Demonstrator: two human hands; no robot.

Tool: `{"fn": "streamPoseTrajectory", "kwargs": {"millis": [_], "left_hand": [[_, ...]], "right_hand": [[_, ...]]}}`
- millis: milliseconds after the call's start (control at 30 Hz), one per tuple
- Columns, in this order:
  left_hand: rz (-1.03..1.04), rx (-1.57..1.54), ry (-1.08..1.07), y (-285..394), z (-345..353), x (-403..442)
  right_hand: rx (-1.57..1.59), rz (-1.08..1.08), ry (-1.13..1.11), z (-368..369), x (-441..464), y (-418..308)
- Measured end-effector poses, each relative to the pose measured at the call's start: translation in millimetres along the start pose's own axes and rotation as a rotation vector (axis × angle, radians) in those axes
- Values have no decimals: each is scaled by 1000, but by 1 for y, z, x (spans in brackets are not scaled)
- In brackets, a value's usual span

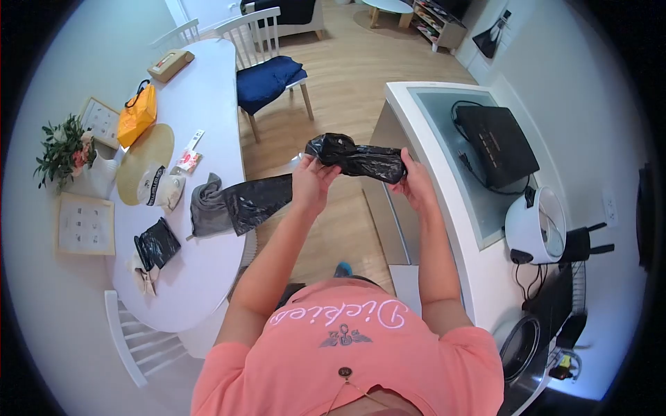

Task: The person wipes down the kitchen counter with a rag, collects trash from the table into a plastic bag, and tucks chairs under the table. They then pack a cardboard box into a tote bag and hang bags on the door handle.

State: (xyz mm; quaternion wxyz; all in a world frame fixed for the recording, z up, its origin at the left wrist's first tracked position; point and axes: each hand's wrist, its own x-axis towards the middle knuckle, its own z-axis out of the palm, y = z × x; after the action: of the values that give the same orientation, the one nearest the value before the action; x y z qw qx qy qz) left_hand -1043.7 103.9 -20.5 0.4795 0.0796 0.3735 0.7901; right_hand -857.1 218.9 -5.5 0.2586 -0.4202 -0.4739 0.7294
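Note:
A crumpled black plastic bag (357,158) is stretched between my two hands, above the floor between table and counter. My left hand (313,182) pinches its bunched left part with the fingertips. At the bag's flatter right end, my right hand (414,182) grips the edge between thumb and fingers. Another length of black plastic (258,200) runs from the table's edge to behind my left wrist; whether it joins the held bag is hidden. Beside that length lies a grey cloth (209,211) on the white table (201,97).
Also on the table are a folded black plastic piece (157,244), a white bundle with dark lettering (159,188), an orange bag (137,114) and a cardboard box (170,65). To my right, the counter (444,201) holds a black appliance (498,145) and a white cooker (531,229).

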Motion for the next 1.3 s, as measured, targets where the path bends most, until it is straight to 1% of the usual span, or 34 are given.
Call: {"fn": "streamPoseTrajectory", "kwargs": {"millis": [33, 67, 133, 167, 233, 267, 300, 333, 367, 433, 467, 500, 533, 567, 600, 633, 667, 700, 733, 800, 833, 867, 900, 933, 967, 1000, 1033, 1067, 1100, 1133, 1167, 1233, 1267, 1300], "left_hand": [[-36, -43, -16, -1, -1, 1], [-72, -86, -30, -1, 0, 0], [-12, 135, -40, 3, 5, 0], [16, 249, -45, 6, 9, 0], [11, 435, -128, 9, 14, 0], [1, 530, -175, 9, 17, -1], [-13, 526, -230, 8, 20, -3], [-32, 536, -236, 6, 24, -6], [-49, 547, -246, 5, 29, -9], [-44, 606, -282, 2, 29, -7], [-84, 527, -272, 5, 28, -4], [-126, 447, -256, 7, 25, -3], [-172, 367, -238, 9, 21, -3], [-282, 190, -296, 12, 18, 1], [-292, 93, -286, 10, 17, 2], [-304, -1, -277, 10, 18, 2], [-318, -93, -268, 9, 20, 2], [-342, -155, -365, 8, 14, 6], [-362, -141, -375, 8, 11, 10], [-399, -115, -394, 8, 5, 18], [-467, 8, -375, 21, 10, 11], [-458, 71, -351, 28, 6, 12], [-447, 135, -329, 34, 2, 14], [-434, 197, -308, 39, 1, 15], [-426, 151, -387, 48, 6, 6], [-320, 422, -375, 43, -9, 11], [-201, 690, -357, 31, -33, 23], [-73, 954, -327, 26, -51, 31], [-11, 1375, -318, 29, -60, 31], [-149, 1146, -145, 32, -67, 43], [-274, 903, 24, 37, -70, 65], [-309, 177, 48, 71, -28, 77], [-152, 305, 78, 88, -14, 104], [273, 274, -115, 104, -2, 134]], "right_hand": [[-46, 74, -11, -11, 8, 3], [-398, -295, 198, -15, 18, 13], [-1069, -1061, 622, -17, 31, 31], [-991, -1105, 570, -10, 20, 15], [-839, -1173, 477, 16, -25, -35], [-895, -976, 261, 23, -31, -38], [-936, -774, 55, 30, -36, -39], [-961, -568, -143, 36, -41, -41], [-1032, -405, -125, 43, -44, -46], [-664, -451, -80, 22, -14, -12], [-486, -469, -67, 22, -13, -13], [-355, -264, -30, 13, -17, -16], [-75, -215, -52, 9, -18, -16], [208, -164, -72, 3, -16, -15], [493, -115, -89, -6, -13, -13], [587, -128, -60, -20, -3, -3], [644, -98, -58, -29, -4, -1], [700, -69, -55, -37, -5, 0], [756, -40, -53, -44, -7, 3], [713, -100, 58, -58, -7, 12], [674, -123, 132, -68, -5, 21], [634, -144, 207, -76, -6, 25], [669, -159, 212, -85, -8, 30], [682, -173, 122, -90, -15, 31], [692, -187, 29, -92, -27, 31], [698, -203, -69, -93, -38, 31], [500, -219, -59, -81, -50, 32], [247, -165, -22, -81, -43, 37], [-7, -105, 14, -81, -31, 49], [-263, -41, 49, -79, -24, 57], [-214, 55, 166, -71, -15, 53], [-101, 29, 216, -70, 7, 28], [-32, -97, 313, -65, 14, 3], [59, -390, 494, -63, 24, -29]]}}
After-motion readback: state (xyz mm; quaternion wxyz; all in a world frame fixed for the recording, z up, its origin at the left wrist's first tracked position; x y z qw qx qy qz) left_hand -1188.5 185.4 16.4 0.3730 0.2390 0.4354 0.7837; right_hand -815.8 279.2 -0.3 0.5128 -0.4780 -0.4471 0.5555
